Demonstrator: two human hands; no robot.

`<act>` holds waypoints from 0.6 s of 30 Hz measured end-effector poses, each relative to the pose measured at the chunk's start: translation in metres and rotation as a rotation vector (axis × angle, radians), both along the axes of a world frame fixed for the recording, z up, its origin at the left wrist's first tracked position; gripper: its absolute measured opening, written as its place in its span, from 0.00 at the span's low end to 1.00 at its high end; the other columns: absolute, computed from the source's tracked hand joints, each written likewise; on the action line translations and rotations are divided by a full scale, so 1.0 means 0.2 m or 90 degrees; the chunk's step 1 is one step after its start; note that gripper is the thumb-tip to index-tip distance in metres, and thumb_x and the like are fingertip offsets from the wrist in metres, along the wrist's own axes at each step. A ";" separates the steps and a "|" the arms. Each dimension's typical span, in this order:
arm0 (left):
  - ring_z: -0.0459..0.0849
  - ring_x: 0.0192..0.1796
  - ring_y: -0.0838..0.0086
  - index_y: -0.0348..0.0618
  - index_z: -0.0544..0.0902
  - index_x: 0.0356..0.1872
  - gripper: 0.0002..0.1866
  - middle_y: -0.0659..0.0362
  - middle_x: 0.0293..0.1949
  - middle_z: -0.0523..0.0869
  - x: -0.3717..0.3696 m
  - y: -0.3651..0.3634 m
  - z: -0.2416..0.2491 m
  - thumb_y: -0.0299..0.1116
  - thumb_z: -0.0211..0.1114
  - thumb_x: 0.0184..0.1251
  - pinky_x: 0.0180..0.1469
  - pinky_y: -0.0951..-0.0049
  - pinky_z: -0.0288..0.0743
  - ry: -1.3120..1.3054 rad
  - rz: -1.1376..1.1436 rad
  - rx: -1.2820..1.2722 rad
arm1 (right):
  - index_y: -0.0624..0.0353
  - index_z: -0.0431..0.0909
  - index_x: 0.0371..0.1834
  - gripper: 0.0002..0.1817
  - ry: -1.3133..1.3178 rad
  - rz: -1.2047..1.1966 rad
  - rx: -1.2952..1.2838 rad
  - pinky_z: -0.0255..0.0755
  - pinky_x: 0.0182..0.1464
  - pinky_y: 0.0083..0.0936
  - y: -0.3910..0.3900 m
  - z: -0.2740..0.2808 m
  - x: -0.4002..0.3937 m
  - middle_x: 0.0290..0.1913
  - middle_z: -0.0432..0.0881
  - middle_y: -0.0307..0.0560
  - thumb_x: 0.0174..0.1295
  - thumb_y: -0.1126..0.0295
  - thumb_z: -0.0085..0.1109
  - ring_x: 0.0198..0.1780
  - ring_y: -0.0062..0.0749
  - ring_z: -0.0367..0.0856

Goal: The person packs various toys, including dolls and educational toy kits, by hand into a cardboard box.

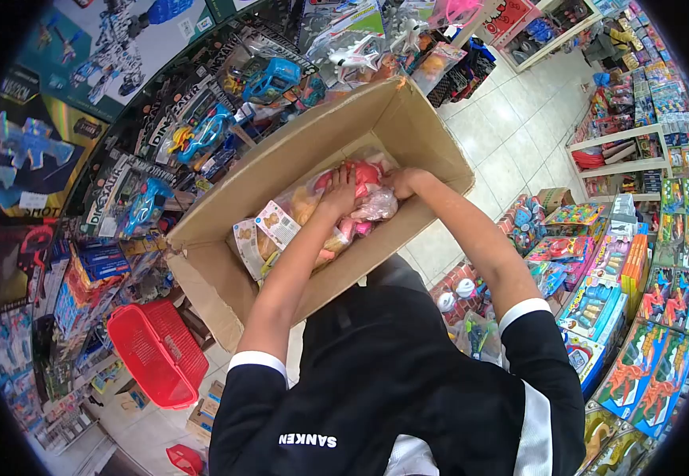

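Head camera view, looking down on the person's own arms and torso in a toy shop, with places given as if the picture were a clock face. Near the centre, an open cardboard box (297, 147) sits tilted, one end toward 8 o'clock and the other toward 1 o'clock. Inside it lie bagged toys (303, 208) in clear plastic, yellow, red and pink, with printed white cards (278, 225) toward 9 o'clock. Both forearms reach into the box from the 6 o'clock side. The left hand (340, 193) rests on the bagged toys near the middle, its grip released and its fingers extended over the plastic. The right hand (398, 184) is at the contents just toward 1 o'clock; its fingers are largely hidden, so whether its grip is grasping anything cannot be told. A crinkled clear bag (378, 205) lies between the two hands, on the near side. At 6 o'clock is a black shirt (392, 381) with white trim, its lettering upside down. A red basket (158, 353) stands at 8 o'clock. Packaged toys (145, 208) crowd the display from 9 to 12 o'clock, including a blue toy vehicle (273, 79) at 11 o'clock. Tiled floor (511, 135) shows at 2 o'clock, and colourful boxed toys (594, 305) fill the area from 3 to 4 o'clock.
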State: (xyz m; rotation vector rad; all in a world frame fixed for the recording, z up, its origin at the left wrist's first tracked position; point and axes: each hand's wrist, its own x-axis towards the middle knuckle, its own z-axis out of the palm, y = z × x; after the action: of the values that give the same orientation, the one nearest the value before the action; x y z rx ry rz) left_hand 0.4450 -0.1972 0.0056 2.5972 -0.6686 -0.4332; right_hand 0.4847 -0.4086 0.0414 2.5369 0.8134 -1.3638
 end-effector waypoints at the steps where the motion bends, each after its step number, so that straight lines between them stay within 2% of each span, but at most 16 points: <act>1: 0.52 0.72 0.49 0.33 0.50 0.70 0.46 0.40 0.70 0.54 -0.02 0.03 0.03 0.47 0.64 0.58 0.69 0.50 0.52 0.002 -0.015 -0.001 | 0.50 0.61 0.69 0.34 0.047 -0.031 -0.014 0.55 0.70 0.32 0.02 0.03 0.00 0.70 0.60 0.51 0.56 0.60 0.53 0.71 0.41 0.58; 2: 0.51 0.73 0.49 0.35 0.51 0.70 0.44 0.43 0.71 0.54 -0.05 0.06 0.06 0.46 0.62 0.59 0.69 0.49 0.52 0.005 -0.029 -0.002 | 0.50 0.61 0.69 0.34 0.042 -0.029 -0.010 0.55 0.70 0.32 0.03 0.06 -0.02 0.70 0.60 0.51 0.56 0.60 0.53 0.71 0.41 0.58; 3: 0.51 0.73 0.49 0.35 0.51 0.70 0.44 0.43 0.71 0.54 -0.08 0.09 0.11 0.46 0.62 0.59 0.69 0.49 0.52 0.002 -0.027 0.002 | 0.52 0.66 0.66 0.30 0.000 -0.105 0.017 0.58 0.68 0.33 0.07 0.21 -0.06 0.68 0.63 0.52 0.56 0.62 0.54 0.68 0.43 0.63; 4: 0.58 0.70 0.50 0.35 0.57 0.67 0.38 0.44 0.68 0.60 -0.12 0.12 0.18 0.45 0.61 0.61 0.66 0.50 0.57 -0.020 -0.079 0.036 | 0.53 0.71 0.62 0.27 -0.041 -0.182 0.046 0.62 0.66 0.34 0.09 0.33 -0.11 0.66 0.67 0.53 0.56 0.63 0.54 0.65 0.45 0.67; 5: 0.64 0.67 0.52 0.35 0.63 0.65 0.34 0.45 0.65 0.66 -0.16 0.15 0.25 0.44 0.59 0.63 0.64 0.52 0.62 -0.042 -0.133 0.069 | 0.53 0.71 0.62 0.27 -0.043 -0.181 0.050 0.62 0.66 0.34 0.10 0.39 -0.15 0.66 0.67 0.53 0.56 0.63 0.54 0.65 0.45 0.67; 6: 0.64 0.67 0.52 0.35 0.63 0.65 0.34 0.45 0.65 0.66 -0.21 0.19 0.32 0.44 0.59 0.63 0.64 0.52 0.62 -0.045 -0.132 0.073 | 0.55 0.74 0.58 0.23 -0.134 -0.209 0.172 0.64 0.62 0.35 0.09 0.44 -0.20 0.62 0.70 0.53 0.57 0.65 0.53 0.61 0.46 0.71; 7: 0.70 0.61 0.53 0.36 0.68 0.60 0.28 0.45 0.59 0.71 -0.26 0.24 0.40 0.44 0.57 0.64 0.59 0.54 0.67 -0.002 -0.143 0.025 | 0.57 0.76 0.54 0.20 -0.223 -0.235 0.295 0.66 0.59 0.37 0.08 0.50 -0.24 0.58 0.74 0.53 0.57 0.66 0.53 0.56 0.47 0.74; 8: 0.76 0.55 0.53 0.37 0.74 0.55 0.24 0.46 0.54 0.77 -0.32 0.27 0.49 0.43 0.56 0.65 0.55 0.56 0.71 0.043 -0.154 -0.024 | 0.57 0.76 0.54 0.20 -0.225 -0.235 0.297 0.66 0.59 0.37 0.07 0.59 -0.29 0.58 0.74 0.53 0.57 0.66 0.53 0.56 0.47 0.74; 10: 0.81 0.46 0.54 0.38 0.78 0.48 0.17 0.47 0.44 0.81 -0.51 0.34 0.78 0.38 0.57 0.64 0.46 0.57 0.74 -0.028 -0.094 -0.186 | 0.58 0.78 0.47 0.15 -0.445 -0.352 0.606 0.69 0.50 0.40 0.07 0.75 -0.43 0.43 0.77 0.55 0.56 0.69 0.54 0.48 0.48 0.75; 11: 0.81 0.46 0.54 0.38 0.78 0.48 0.17 0.47 0.44 0.81 -0.60 0.36 0.88 0.38 0.57 0.64 0.46 0.57 0.74 -0.026 -0.091 -0.183 | 0.58 0.78 0.47 0.15 -0.441 -0.352 0.609 0.69 0.50 0.40 0.06 0.76 -0.51 0.43 0.77 0.55 0.56 0.69 0.54 0.48 0.48 0.75; 13: 0.79 0.51 0.56 0.37 0.78 0.47 0.14 0.48 0.47 0.81 -0.78 0.39 1.01 0.33 0.57 0.65 0.51 0.63 0.72 -0.002 0.078 -0.179 | 0.60 0.78 0.42 0.11 -0.824 -0.433 0.648 0.66 0.49 0.38 0.02 0.78 -0.68 0.40 0.73 0.54 0.56 0.74 0.54 0.47 0.48 0.71; 14: 0.79 0.51 0.56 0.37 0.78 0.47 0.14 0.48 0.47 0.81 -0.88 0.40 0.99 0.33 0.57 0.65 0.51 0.63 0.72 0.001 0.080 -0.176 | 0.60 0.74 0.48 0.17 -0.907 -0.513 0.606 0.65 0.50 0.34 0.00 0.73 -0.78 0.42 0.72 0.55 0.53 0.75 0.57 0.47 0.48 0.69; 15: 0.78 0.51 0.56 0.38 0.78 0.48 0.13 0.50 0.48 0.80 -0.98 0.41 0.94 0.31 0.58 0.63 0.52 0.61 0.71 -0.101 0.158 -0.179 | 0.60 0.74 0.48 0.17 -0.901 -0.515 0.606 0.65 0.50 0.34 -0.01 0.66 -0.88 0.42 0.72 0.55 0.53 0.75 0.57 0.47 0.48 0.69; 16: 0.78 0.52 0.55 0.39 0.78 0.48 0.13 0.51 0.48 0.80 -1.07 0.40 0.90 0.28 0.59 0.62 0.53 0.60 0.69 -0.205 0.236 -0.181 | 0.62 0.71 0.51 0.20 -0.837 -0.715 0.608 0.65 0.50 0.33 -0.02 0.58 -0.97 0.43 0.72 0.56 0.53 0.74 0.57 0.48 0.46 0.70; 17: 0.78 0.52 0.55 0.39 0.78 0.48 0.13 0.51 0.48 0.80 -1.16 0.37 0.87 0.28 0.59 0.62 0.53 0.60 0.69 -0.202 0.238 -0.177 | 0.64 0.67 0.55 0.24 -0.757 -0.910 0.600 0.65 0.50 0.32 -0.03 0.47 -1.04 0.44 0.71 0.56 0.53 0.73 0.58 0.48 0.44 0.70; 18: 0.74 0.56 0.55 0.39 0.77 0.50 0.15 0.52 0.52 0.78 -1.26 0.33 0.84 0.28 0.60 0.61 0.57 0.58 0.66 -0.280 0.293 -0.141 | 0.67 0.57 0.62 0.32 -0.625 -0.945 0.581 0.66 0.49 0.31 -0.08 0.30 -1.11 0.51 0.70 0.57 0.56 0.69 0.60 0.48 0.40 0.71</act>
State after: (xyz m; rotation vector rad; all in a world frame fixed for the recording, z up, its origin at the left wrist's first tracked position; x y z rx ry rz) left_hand 0.1936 -0.1308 0.1739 2.5341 -0.2096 0.3427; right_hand 0.2626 -0.4239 0.1018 3.8707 -1.0911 0.7423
